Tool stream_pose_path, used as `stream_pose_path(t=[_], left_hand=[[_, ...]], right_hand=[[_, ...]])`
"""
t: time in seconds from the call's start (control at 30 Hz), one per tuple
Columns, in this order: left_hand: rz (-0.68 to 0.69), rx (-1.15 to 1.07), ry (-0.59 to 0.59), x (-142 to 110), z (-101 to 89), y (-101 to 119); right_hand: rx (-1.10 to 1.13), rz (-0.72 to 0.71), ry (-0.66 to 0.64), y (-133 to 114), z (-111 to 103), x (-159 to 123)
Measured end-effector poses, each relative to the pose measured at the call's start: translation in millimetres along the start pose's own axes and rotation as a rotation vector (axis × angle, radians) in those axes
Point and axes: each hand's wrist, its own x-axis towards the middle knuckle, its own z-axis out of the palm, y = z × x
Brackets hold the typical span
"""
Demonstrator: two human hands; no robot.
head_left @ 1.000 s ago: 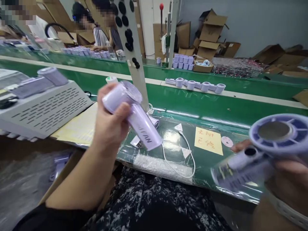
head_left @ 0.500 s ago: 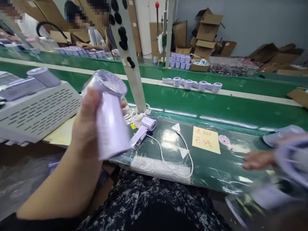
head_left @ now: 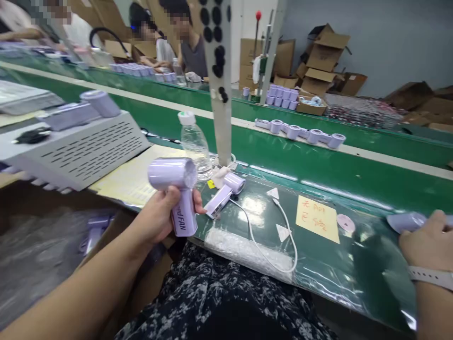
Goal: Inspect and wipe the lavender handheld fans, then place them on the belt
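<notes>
Single head-worn cam, looks forward and down over the wearer's lap at the near edge of the dark green plastic-covered surface [head_left: 318, 255]. Close range: the forearms enter from the bottom left and bottom right corners. View faces across the long green conveyor belt [head_left: 318, 160] toward stacked brown cardboard boxes [head_left: 323, 54] at the far wall. No second view, so no overlap.

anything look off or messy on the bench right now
Nothing is spilled or broken. One lilac fan lies on its side on the green mat with a white cable looping loose beside it. The left hand holds another fan upright.
</notes>
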Motion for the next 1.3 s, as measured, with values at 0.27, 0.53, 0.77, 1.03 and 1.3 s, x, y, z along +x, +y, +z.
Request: stream_pose_path(t=[0.27,0.53,0.77,1.03,1.3], left_hand=[[-0.143,-0.071,0.097,-14,-19.1,-5],[-0.136,-0.025,0.078,-28,-41.6,-16],[-0.163,-0.231,0.027,-28,-17.7,-31],[-0.141,-0.323,-0.074,-31,12.5,-32],[-0.16,-0.398,-0.126,-31,26.0,-35]], right_hand=[[0.505,-1.014,-0.625,-272,9,-104],[0.475,-1.135,-0.674,-308,7,-137],[0.427,-0.864,-0.684,-301,13,-119],[0.425,-0.893,-0.719,-303,15,-126],[0.425,-0.869,-0.94,-294,11,-117]])
